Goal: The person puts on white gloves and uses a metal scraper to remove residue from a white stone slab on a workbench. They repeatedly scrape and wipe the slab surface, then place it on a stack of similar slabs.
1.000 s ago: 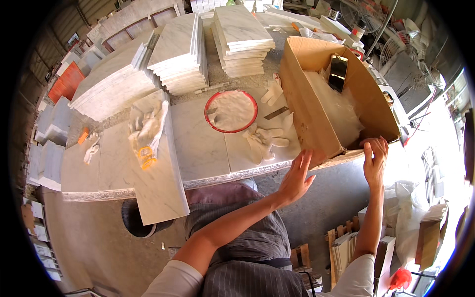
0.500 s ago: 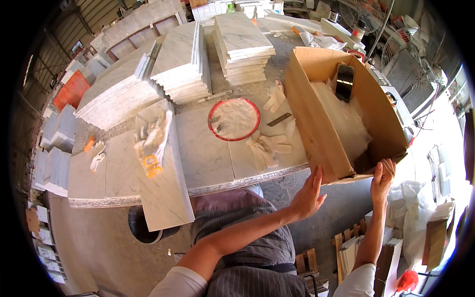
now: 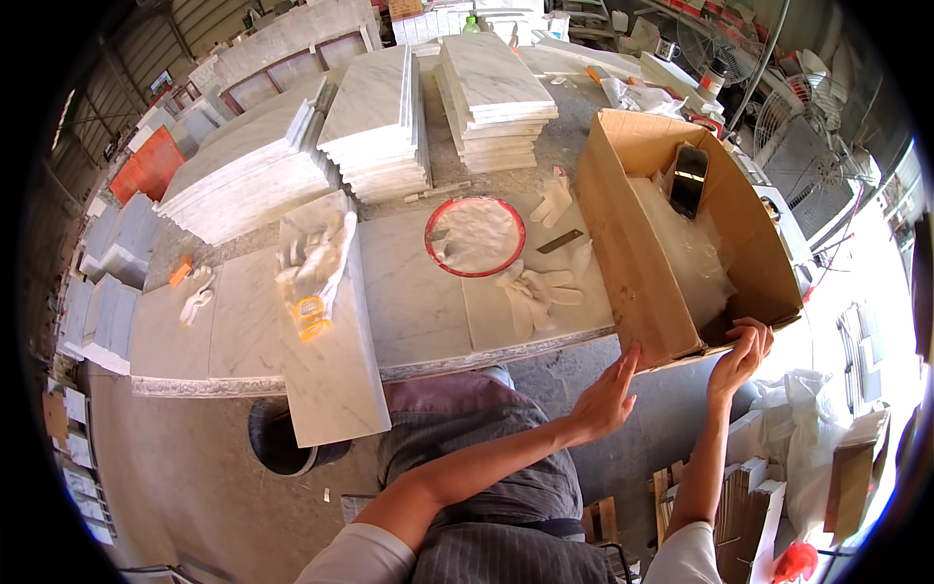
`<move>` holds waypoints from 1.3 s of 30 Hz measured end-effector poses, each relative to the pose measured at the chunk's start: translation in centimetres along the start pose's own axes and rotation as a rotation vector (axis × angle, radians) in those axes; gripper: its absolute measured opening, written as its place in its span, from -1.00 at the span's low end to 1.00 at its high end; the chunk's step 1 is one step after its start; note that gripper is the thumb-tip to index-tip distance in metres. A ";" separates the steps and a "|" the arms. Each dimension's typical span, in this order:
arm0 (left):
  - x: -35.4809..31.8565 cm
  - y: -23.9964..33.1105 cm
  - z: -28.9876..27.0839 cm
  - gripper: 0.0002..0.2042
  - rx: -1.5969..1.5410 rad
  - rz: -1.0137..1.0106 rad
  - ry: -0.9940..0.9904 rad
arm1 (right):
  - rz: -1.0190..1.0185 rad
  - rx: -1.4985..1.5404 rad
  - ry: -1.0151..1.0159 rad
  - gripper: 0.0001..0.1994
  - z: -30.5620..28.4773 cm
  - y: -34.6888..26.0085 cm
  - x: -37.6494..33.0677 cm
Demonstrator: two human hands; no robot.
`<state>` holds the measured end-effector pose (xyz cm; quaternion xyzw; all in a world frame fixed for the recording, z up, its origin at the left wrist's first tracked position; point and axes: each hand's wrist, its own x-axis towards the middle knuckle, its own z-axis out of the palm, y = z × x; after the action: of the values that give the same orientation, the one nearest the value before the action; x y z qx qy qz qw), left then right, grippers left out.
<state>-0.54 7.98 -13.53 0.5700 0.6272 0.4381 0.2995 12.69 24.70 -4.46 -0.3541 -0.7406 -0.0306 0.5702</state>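
Observation:
A long open cardboard box (image 3: 637, 253) stands at the table's right end. Inside lie clear plastic wrapping (image 3: 686, 248) and a dark smartphone (image 3: 689, 181) propped toward the far end. My left hand (image 3: 605, 397) has its fingers stretched out, their tips against the box's near left corner. My right hand (image 3: 741, 358) is curled over the near edge, its fingertips partly inside the box. Just left of the box are white gloves (image 3: 535, 292), a flat metal blade (image 3: 559, 241) and a red-rimmed bowl (image 3: 477, 236) of white paste.
Stacks of marble slabs (image 3: 375, 107) line the back of the table. One loose slab (image 3: 341, 380) overhangs the front edge, carrying gloves and a yellow roll (image 3: 310, 317). A dark bucket (image 3: 282, 438) stands on the floor below. Standing fans (image 3: 798, 122) are beyond the box.
The view has shifted slightly, so the table's things sit a little farther right. My right hand's fingers have curled farther over the box edge. My left hand stays at the corner.

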 end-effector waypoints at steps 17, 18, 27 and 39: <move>3.1 0.6 -0.6 -0.10 -0.058 -0.081 -0.061 | 0.054 0.120 0.152 -0.61 4.5 2.5 1.0; 3.0 0.5 -0.8 -0.10 -0.058 -0.058 -0.063 | 0.056 0.113 0.147 -0.61 4.3 2.7 0.8; -7.4 0.3 -5.2 -0.34 -0.283 -0.034 -0.194 | 0.233 0.261 0.363 -0.77 2.1 -2.2 -0.8; -15.6 -1.1 -33.4 -0.72 0.665 -0.200 0.783 | 0.286 1.287 -0.830 -0.93 2.6 -25.2 -13.1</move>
<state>-27.57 -14.20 -1.90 0.3651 0.8488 0.3648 -0.1145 -2.22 0.61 -7.67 -0.0278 -0.7127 0.6140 0.3381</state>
